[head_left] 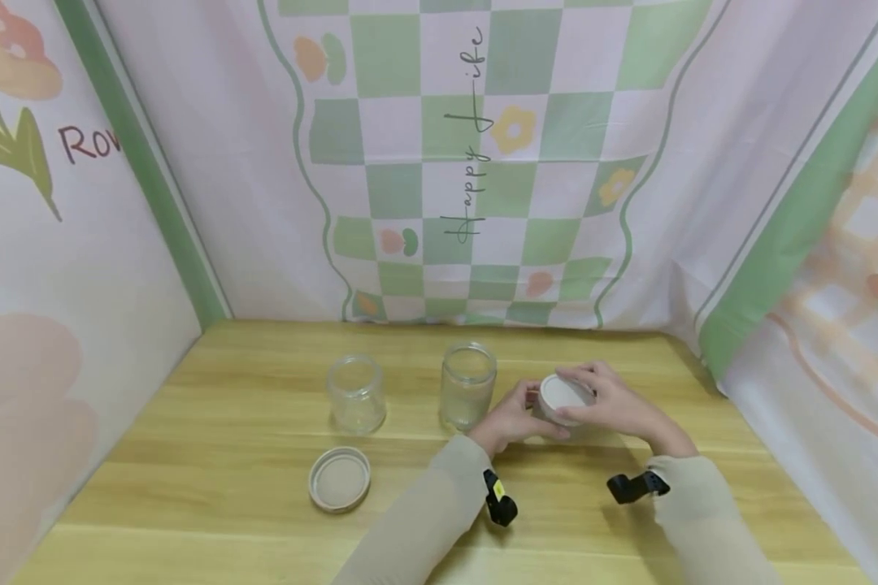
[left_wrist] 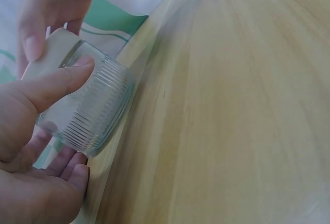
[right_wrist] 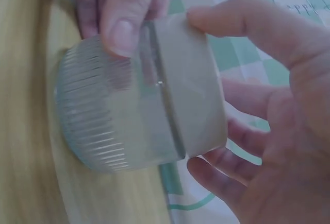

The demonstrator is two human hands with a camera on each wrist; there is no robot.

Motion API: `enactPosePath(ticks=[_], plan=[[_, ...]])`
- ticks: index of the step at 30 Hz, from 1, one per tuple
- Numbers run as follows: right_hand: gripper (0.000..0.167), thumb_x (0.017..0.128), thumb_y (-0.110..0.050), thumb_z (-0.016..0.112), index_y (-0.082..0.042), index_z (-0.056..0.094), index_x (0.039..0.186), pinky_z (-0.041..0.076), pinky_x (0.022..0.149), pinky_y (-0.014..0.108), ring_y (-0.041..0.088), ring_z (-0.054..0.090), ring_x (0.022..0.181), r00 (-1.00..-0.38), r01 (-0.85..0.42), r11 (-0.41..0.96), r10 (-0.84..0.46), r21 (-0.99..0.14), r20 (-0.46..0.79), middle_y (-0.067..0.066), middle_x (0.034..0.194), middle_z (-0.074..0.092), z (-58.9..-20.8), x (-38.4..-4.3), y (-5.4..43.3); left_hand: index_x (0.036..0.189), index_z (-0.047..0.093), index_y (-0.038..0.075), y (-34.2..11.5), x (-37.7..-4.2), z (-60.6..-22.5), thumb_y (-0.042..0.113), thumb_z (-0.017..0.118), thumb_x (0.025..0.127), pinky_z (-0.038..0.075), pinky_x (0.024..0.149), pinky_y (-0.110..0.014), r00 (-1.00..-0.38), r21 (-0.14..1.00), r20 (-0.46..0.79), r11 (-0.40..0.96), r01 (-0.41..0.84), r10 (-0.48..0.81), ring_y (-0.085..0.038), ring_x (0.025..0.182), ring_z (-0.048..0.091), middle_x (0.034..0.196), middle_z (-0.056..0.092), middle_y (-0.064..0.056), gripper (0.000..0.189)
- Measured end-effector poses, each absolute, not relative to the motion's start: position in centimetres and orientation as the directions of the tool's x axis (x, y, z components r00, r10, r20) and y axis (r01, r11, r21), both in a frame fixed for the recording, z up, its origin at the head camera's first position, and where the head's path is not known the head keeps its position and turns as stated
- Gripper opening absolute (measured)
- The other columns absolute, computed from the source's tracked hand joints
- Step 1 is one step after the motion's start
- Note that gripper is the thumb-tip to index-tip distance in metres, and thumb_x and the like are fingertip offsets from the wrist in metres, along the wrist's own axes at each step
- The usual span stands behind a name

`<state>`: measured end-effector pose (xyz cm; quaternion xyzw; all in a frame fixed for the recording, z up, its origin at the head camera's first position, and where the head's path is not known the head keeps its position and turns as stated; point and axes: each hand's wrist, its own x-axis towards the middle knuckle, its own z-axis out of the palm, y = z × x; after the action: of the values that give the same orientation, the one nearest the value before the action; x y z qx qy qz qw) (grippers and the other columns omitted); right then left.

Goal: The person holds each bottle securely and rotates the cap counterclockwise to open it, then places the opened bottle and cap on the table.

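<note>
A ribbed clear glass jar (right_wrist: 103,116) with a whitish lid (head_left: 563,393) on its top is between the two hands at the right of the table. My left hand (head_left: 515,418) grips the jar's glass body, its thumb along the side in the left wrist view. Around the lid's rim curl the thumb and fingers of my right hand (head_left: 618,405). Hands hide most of this jar's glass in the head view. Whether its base touches the tabletop, I cannot tell.
Just left of my left hand stands a lidless glass jar (head_left: 468,390). Farther left is another lidless glass jar (head_left: 357,398), with a loose round lid (head_left: 340,480) lying in front of it. Printed cloth (head_left: 454,187) hangs behind the wooden table (head_left: 212,422).
</note>
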<state>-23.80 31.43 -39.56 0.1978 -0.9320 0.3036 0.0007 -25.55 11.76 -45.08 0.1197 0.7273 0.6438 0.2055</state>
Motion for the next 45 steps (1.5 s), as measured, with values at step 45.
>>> enactPosePath(ticks=[45], plan=[[0.090,0.083,-0.068,0.068,0.011,0.056,0.124,0.044,0.060,0.038,0.033,0.054,0.088,-0.975,-0.187,0.924,-0.132,-0.335,0.181,0.029,0.108,0.058,-39.5,-22.0,29.0,0.129,0.055,0.020,11.9,-25.7,-45.5,0.008,0.090,0.074,0.042,0.108,-0.047,-0.892,0.988,-0.138,0.125,-0.092,0.431,-0.022,0.125,0.049,0.128,0.056,0.006,0.066]])
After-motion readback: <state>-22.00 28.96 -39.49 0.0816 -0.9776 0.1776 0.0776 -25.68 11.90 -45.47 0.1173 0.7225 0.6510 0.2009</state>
